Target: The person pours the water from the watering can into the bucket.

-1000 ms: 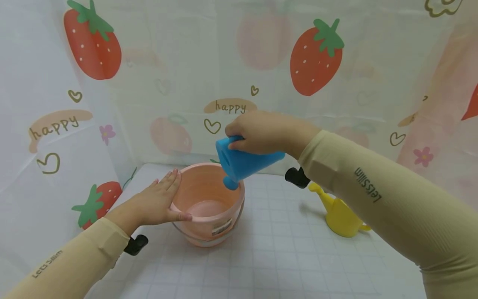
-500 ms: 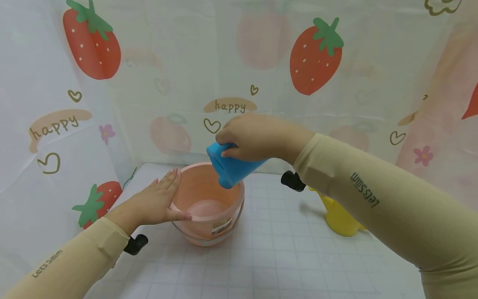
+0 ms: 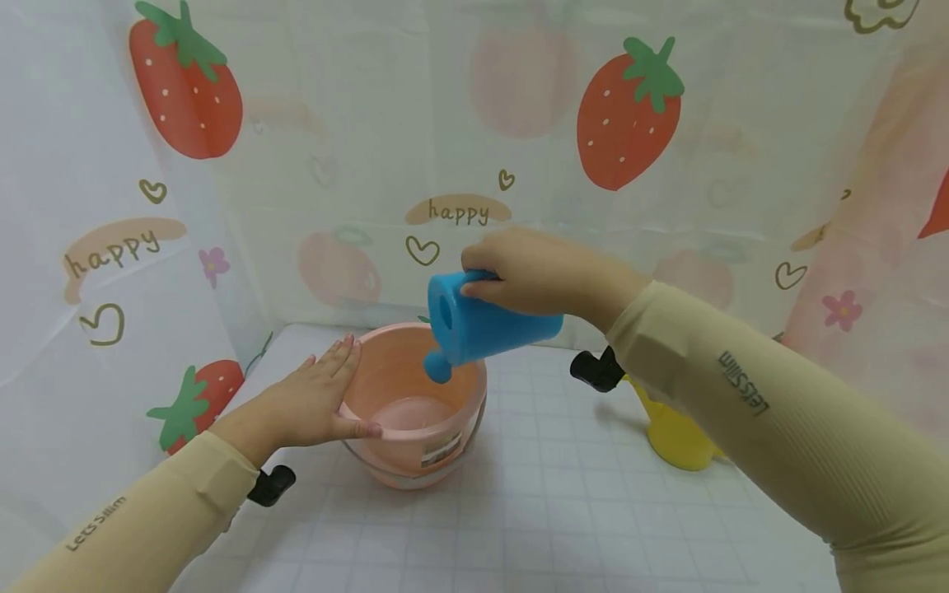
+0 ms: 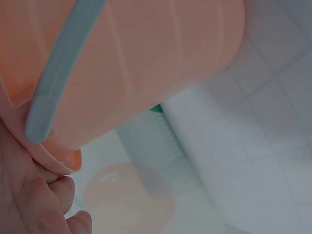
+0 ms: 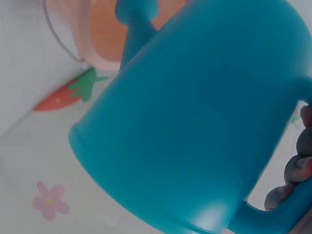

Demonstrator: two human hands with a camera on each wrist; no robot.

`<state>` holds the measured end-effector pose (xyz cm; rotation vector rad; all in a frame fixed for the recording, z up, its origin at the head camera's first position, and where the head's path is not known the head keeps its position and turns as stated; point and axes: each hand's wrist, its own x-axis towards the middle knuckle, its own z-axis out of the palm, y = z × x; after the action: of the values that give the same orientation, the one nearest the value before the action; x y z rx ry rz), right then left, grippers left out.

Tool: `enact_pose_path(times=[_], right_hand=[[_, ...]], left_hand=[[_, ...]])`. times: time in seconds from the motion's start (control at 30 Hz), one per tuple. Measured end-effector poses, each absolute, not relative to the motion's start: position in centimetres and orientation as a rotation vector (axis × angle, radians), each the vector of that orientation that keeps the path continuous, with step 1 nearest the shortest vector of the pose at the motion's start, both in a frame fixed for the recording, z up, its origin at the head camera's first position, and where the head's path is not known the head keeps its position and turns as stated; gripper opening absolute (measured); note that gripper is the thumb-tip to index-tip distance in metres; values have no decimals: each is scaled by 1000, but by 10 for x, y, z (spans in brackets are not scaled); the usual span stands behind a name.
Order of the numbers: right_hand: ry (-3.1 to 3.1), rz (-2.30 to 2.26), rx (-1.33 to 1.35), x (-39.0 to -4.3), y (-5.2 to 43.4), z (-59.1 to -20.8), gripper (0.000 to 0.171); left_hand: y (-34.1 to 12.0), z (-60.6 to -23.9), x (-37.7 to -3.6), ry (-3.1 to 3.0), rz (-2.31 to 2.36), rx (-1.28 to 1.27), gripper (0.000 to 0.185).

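Note:
A pink bucket (image 3: 415,412) with a grey handle (image 4: 58,83) stands on the white gridded table (image 3: 563,511). My left hand (image 3: 315,399) rests flat against its left side, fingers straight, thumb lying on the rim. My right hand (image 3: 534,272) grips the handle of a blue watering can (image 3: 482,321) and holds it tipped on its side above the bucket, spout (image 3: 437,366) pointing down over the opening. In the right wrist view the blue can (image 5: 195,126) fills the frame, with the bucket (image 5: 92,34) beyond the spout.
A yellow watering can (image 3: 675,432) stands on the table at the right, partly behind my right forearm. Strawberry-print curtains (image 3: 185,91) close in the back and both sides. Bare table lies in front of the bucket.
The blue can dipped low toward the bucket half a second ago and has risen again, spout showing over the opening. The left hand and bucket have not moved.

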<state>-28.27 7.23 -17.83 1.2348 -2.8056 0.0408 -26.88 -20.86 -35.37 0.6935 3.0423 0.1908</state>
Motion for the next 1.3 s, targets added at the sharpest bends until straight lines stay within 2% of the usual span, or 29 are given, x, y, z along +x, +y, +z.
enact_pose_path(times=[0.27,0.7,1.03,1.3], right_hand=[[-2904,258,1099,-286,82,-187,19],[-2903,268,1112,-286,74,-183,21],[-2909,782,852,-293,103,-212,24],[-2762,1126,793,-296,128,-238,28]], left_hand=[[-210,-356,-270,3041,186,696,126],[-210,-351,-266,3033,172,722,125],[-209,-353,-267,3030,180,704,126],[-209,-353,-267,3032,168,714,125]])
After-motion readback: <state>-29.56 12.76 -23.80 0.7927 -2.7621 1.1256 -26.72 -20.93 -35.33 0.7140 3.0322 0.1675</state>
